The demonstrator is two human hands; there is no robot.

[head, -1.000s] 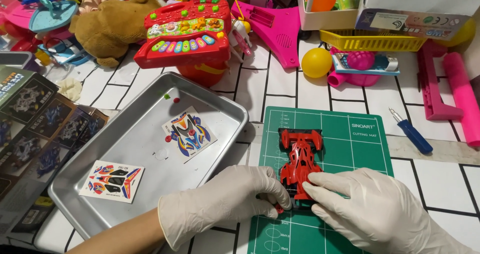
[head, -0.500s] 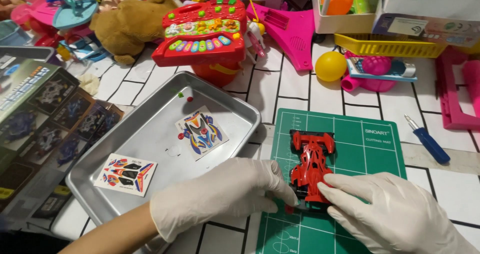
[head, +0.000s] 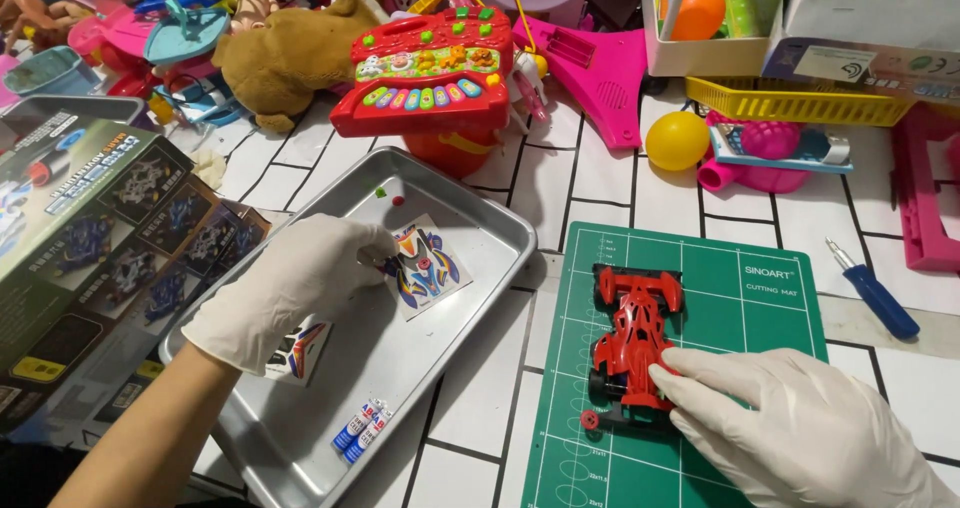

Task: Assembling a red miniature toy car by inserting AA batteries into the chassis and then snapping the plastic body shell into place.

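A red toy race car [head: 636, 340] lies on a green cutting mat [head: 760, 298]. My right hand [head: 790, 430], in a white glove, rests on the car's near end and holds it down. My left hand [head: 290, 288], also gloved, is over the metal tray [head: 480, 228], fingertips touching the edge of a colourful sticker sheet [head: 428, 266]. A second sticker sheet [head: 300, 348] lies partly under that hand. A small pair of blue and red stickers [head: 360, 428] lies near the tray's front.
A printed kit box [head: 90, 238] stands left of the tray. A blue-handled screwdriver [head: 875, 293] lies right of the mat. Toys crowd the back: a red toy keyboard [head: 425, 68], a brown plush animal [head: 290, 53], a yellow ball [head: 677, 140], a yellow basket [head: 800, 103].
My left hand has left the car and moved left into the tray onto the sticker sheet. My right hand stays on the car. The camera view shifted slightly.
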